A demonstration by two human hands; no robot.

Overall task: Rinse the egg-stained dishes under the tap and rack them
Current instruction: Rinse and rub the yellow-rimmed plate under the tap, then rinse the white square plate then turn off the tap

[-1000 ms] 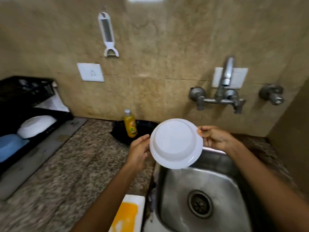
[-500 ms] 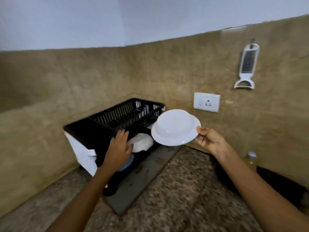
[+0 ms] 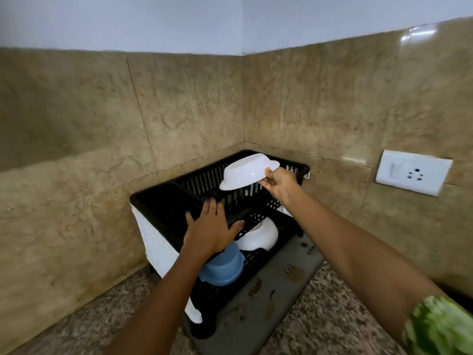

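A black two-tier dish rack (image 3: 163,201) stands in the corner of the counter. My right hand (image 3: 279,184) holds a white bowl (image 3: 245,171) by its rim, upside down and tilted, over the rack's top tier. My left hand (image 3: 211,228) lies flat with fingers spread on the front edge of the top tier, holding nothing. On the lower tier sit an upturned white bowl (image 3: 261,235) and a blue lidded container (image 3: 222,267), partly hidden by my left wrist.
A grey drain tray (image 3: 268,298) lies under the rack on the speckled granite counter (image 3: 320,326). A white wall socket (image 3: 412,172) is on the tiled wall to the right. A green watermelon (image 3: 445,326) shows at the bottom right corner.
The view swung left from the sink to the rack. My left hand let go of the bowl and settled on the rack's edge. My right hand carried the bowl over the top tier.
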